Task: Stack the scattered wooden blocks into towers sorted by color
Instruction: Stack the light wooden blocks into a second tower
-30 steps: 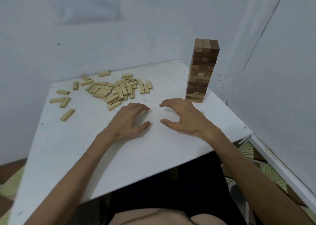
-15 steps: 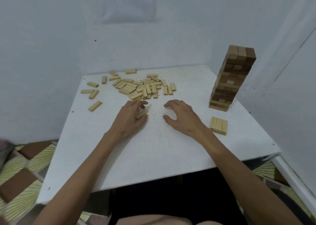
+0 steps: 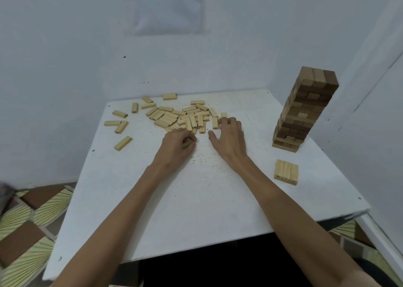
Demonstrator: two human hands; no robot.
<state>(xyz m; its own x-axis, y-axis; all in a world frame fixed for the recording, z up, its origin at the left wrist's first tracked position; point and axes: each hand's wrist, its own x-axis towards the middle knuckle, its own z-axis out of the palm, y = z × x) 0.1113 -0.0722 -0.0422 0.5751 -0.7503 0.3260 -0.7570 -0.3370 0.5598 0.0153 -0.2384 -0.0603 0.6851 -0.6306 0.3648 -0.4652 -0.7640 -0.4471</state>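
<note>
Several light wooden blocks (image 3: 174,115) lie scattered in a heap at the back of the white table (image 3: 196,199). A tall tower of darker brown blocks (image 3: 305,110) stands at the back right. In front of it lies a flat row of three light blocks (image 3: 286,172). My left hand (image 3: 177,146) sits at the heap's near edge, fingers curled round a light block (image 3: 186,144). My right hand (image 3: 227,136) reaches into the heap's right side, its fingertips curled over a light block (image 3: 223,118) there.
White walls close in the table at the back and right, near the tower. The table's front edge is close to my body. A patterned floor (image 3: 24,232) shows at the lower left.
Both hands have moved forward to the heap. My left hand has closed round a light block, and my right hand's fingers have reached blocks at the heap's right edge. The view has shifted.
</note>
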